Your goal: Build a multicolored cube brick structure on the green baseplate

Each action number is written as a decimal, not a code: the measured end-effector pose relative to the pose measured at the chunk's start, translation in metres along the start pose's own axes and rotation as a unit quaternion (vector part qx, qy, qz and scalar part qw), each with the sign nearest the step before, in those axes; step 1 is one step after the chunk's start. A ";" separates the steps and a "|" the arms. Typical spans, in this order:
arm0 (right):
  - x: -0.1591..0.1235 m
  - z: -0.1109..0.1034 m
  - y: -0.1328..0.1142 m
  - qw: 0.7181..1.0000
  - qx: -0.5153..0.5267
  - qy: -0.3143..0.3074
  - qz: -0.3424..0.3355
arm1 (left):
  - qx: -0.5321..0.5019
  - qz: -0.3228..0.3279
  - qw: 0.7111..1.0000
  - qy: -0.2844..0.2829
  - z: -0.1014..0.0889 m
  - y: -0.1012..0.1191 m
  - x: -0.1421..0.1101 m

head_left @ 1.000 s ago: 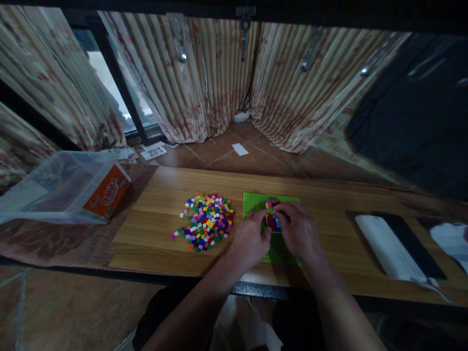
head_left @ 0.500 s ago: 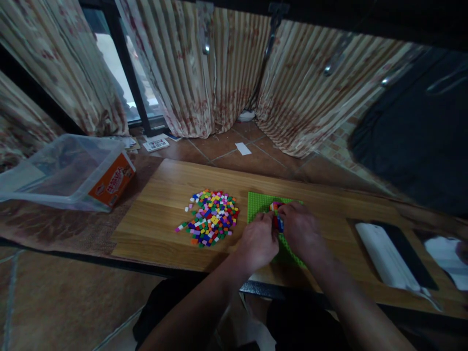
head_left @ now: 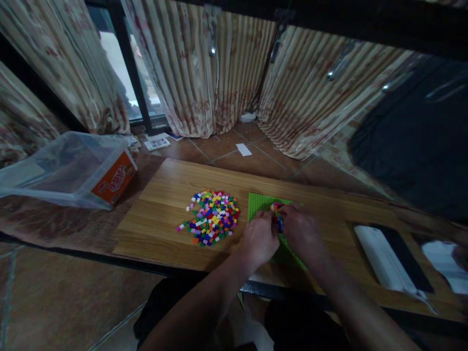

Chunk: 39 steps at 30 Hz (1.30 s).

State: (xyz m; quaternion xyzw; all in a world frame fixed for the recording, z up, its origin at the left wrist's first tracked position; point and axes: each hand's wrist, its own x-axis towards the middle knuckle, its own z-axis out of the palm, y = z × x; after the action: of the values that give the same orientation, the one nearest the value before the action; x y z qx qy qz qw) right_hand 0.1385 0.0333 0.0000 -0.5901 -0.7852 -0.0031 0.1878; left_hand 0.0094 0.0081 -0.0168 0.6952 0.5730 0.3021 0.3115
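A green studded baseplate point(head_left: 257, 202) lies on the wooden board. On it stands a small structure of toy bricks point(head_left: 275, 207) in red, orange, blue and other colours, mostly covered by my fingers. My left hand point(head_left: 261, 236) is closed at its left and near side, fingertips curled against the bricks. From the right, my right hand point(head_left: 302, 228) closes on the same structure, with thumb and fingers bunched together. Whether a single loose brick sits between the fingertips is hidden. To the left of my hands, a pile of loose toy bricks point(head_left: 215, 218) in many colours is spread out.
The wooden board point(head_left: 153, 214) rests on a table with a dark front edge. At left stands a clear plastic bin point(head_left: 69, 195) with an orange label. A white pouch-like item point(head_left: 378, 256) and a dark flat item point(head_left: 405, 253) lie at right, near white paper point(head_left: 444, 261).
The view has shifted and tilted slightly. My hands have drawn closer together over the brick structure, covering more of it; in the last half second they have barely moved.
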 end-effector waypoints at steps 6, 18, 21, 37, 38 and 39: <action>-0.006 -0.009 0.017 0.973 0.180 0.022 0.142 | 0.043 -0.027 0.998 0.030 0.003 0.004 0.016; -0.004 -0.007 0.012 0.980 0.188 0.038 0.058 | 0.136 -0.020 0.990 0.015 0.012 0.014 0.016; -0.004 -0.005 0.010 0.983 0.172 0.042 0.041 | 0.140 -0.016 0.990 0.006 0.013 0.014 0.016; -0.002 0.000 0.012 0.997 0.062 0.013 -0.042 | 0.086 -0.017 0.996 0.000 0.007 0.013 0.012; -0.003 0.001 0.011 0.997 0.065 0.022 -0.036 | 0.083 -0.013 0.996 0.000 0.007 0.012 0.012; -0.003 0.001 0.011 0.997 0.070 0.030 -0.029 | 0.080 -0.008 0.997 0.001 0.007 0.012 0.012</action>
State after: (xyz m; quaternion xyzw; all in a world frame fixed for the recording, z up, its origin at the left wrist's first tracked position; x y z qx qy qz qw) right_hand 0.1491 0.0339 -0.0047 -0.5522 -0.7943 0.0286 0.2517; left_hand 0.0243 0.0172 -0.0106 0.7128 0.6016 0.2532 0.2567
